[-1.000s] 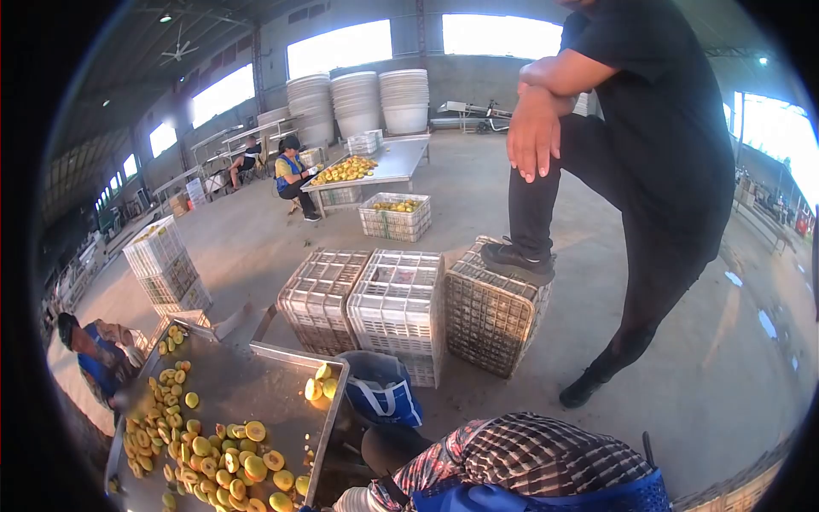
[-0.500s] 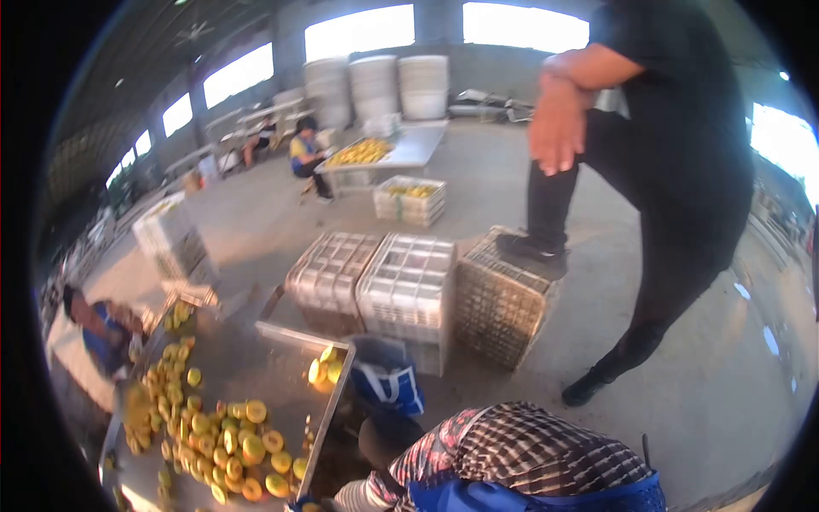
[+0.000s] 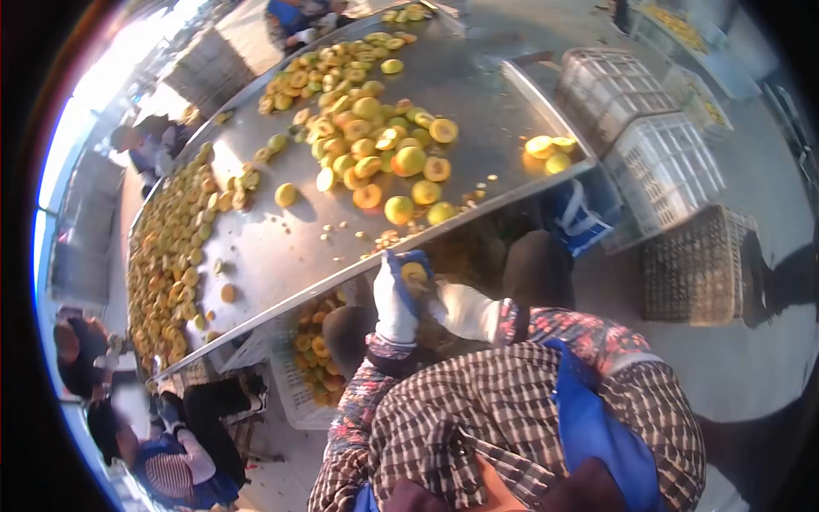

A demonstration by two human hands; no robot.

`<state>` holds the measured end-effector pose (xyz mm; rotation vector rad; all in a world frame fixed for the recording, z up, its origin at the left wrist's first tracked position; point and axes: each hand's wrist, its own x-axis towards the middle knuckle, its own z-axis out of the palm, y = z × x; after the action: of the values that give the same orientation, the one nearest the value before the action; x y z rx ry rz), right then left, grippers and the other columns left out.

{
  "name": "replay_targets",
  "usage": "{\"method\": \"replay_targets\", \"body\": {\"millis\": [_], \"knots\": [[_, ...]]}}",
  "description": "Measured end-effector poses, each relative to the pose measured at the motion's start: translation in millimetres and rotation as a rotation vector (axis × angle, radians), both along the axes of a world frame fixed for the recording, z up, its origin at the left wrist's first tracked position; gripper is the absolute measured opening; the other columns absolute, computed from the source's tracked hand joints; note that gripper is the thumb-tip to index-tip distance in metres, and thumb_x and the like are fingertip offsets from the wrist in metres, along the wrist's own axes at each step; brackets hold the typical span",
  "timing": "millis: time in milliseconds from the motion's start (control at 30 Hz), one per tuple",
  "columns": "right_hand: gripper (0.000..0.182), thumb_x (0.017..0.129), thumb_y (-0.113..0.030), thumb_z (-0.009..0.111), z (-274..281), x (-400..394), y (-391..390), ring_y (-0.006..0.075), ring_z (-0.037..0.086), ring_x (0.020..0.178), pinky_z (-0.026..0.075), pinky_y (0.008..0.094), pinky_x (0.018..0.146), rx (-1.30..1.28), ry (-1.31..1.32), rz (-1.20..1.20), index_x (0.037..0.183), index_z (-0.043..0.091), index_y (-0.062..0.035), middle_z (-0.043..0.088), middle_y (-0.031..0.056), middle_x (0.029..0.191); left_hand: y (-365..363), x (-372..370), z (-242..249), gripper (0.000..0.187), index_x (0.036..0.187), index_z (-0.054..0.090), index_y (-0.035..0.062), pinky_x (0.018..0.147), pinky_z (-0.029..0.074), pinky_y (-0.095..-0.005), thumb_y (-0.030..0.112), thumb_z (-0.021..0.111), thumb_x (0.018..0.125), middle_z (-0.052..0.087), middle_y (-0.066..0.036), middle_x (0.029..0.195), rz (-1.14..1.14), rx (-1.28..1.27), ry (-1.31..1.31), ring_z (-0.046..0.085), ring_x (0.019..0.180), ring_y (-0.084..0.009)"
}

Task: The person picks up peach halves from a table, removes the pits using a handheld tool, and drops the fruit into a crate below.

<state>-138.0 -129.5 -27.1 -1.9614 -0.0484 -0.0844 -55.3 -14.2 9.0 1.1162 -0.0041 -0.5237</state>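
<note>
My left hand (image 3: 396,300), in a white glove with blue on the fingers, is closed around a yellow peach (image 3: 415,273) just off the near edge of the metal table (image 3: 264,269). Close against it on the right, my right hand (image 3: 465,312), also in a white glove, has its fingers curled beside the fruit; what they hold is hidden by blur. Beyond my hands lies a heap of whole and halved yellow peaches (image 3: 367,145). Small pale pits or scraps (image 3: 394,239) are scattered along the table's rim.
Below the table on the left is a white crate of peach halves (image 3: 317,358). A blue bag (image 3: 580,213) and stacked crates (image 3: 665,171) stand to my right. Several co-workers sit around the table's left and far sides. More peach halves (image 3: 166,264) cover the left end.
The view has swung down and to the right-hand crates' near side, bringing my hands and the table into sight. The person standing with a foot on a crate has left the view.
</note>
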Motion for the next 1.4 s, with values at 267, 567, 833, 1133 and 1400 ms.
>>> {"method": "replay_targets", "body": {"millis": [267, 567, 833, 1133, 1400], "knots": [[0.034, 0.098, -0.029, 0.052, 27.6, 4.4, -10.4, 0.0454, 0.063, 0.068, 0.05, 0.0522, 0.061, -0.363, -0.053, 0.091, 0.11, 0.048, 0.0018, 0.064, 0.0246, 0.073, 13.0, 10.5, -1.2, 0.051, 0.096, 0.064, -0.0015, 0.08, 0.053, -0.0342, 0.045, 0.044, 0.104, 0.066, -0.012, 0.089, -0.047, 0.101, -0.096, 0.063, 0.083, -0.0226], [0.035, 0.098, -0.032, 0.052, 42.6, -2.9, -19.1, 0.0458, 0.063, 0.07, 0.051, 0.0529, 0.063, -0.359, 0.024, 0.157, 0.11, 0.048, 0.0005, 0.064, 0.0259, 0.079, 9.7, -1.1, 5.9, 0.054, 0.093, 0.063, -0.0008, 0.078, 0.054, -0.0357, 0.047, 0.041, 0.105, 0.066, -0.013, 0.085, -0.053, 0.235, -0.265, 0.064, 0.079, -0.0234], [0.038, 0.098, -0.033, 0.053, 25.6, -6.2, 4.7, 0.048, 0.063, 0.082, 0.05, 0.0536, 0.071, -0.075, 0.061, 0.032, 0.112, 0.05, 0.0026, 0.065, 0.0295, 0.087, 4.9, -8.5, 13.0, 0.054, 0.093, 0.063, -0.0016, 0.076, 0.054, -0.0371, 0.045, 0.04, 0.105, 0.066, -0.014, 0.085, 0.116, 0.032, -0.056, 0.064, 0.079, -0.026], [0.038, 0.101, -0.035, 0.048, 29.3, -4.7, 6.9, 0.0465, 0.064, 0.077, 0.051, 0.0522, 0.067, -0.171, 0.014, 0.065, 0.109, 0.051, 0.0019, 0.066, 0.0266, 0.086, 4.1, -14.7, 10.8, 0.051, 0.093, 0.062, 0.0001, 0.08, 0.055, -0.0403, 0.045, 0.041, 0.105, 0.065, -0.013, 0.085, 0.162, 0.029, -0.018, 0.063, 0.079, -0.0258], [0.035, 0.1, -0.032, 0.05, 31.9, -5.2, -0.9, 0.0451, 0.065, 0.077, 0.051, 0.0506, 0.066, -0.146, -0.038, 0.072, 0.109, 0.049, 0.0022, 0.065, 0.0275, 0.082, 7.8, -8.8, 17.2, 0.05, 0.094, 0.061, 0.0001, 0.081, 0.054, -0.0383, 0.045, 0.042, 0.105, 0.065, -0.012, 0.088, 0.143, 0.009, 0.016, 0.064, 0.081, -0.0248]]}}
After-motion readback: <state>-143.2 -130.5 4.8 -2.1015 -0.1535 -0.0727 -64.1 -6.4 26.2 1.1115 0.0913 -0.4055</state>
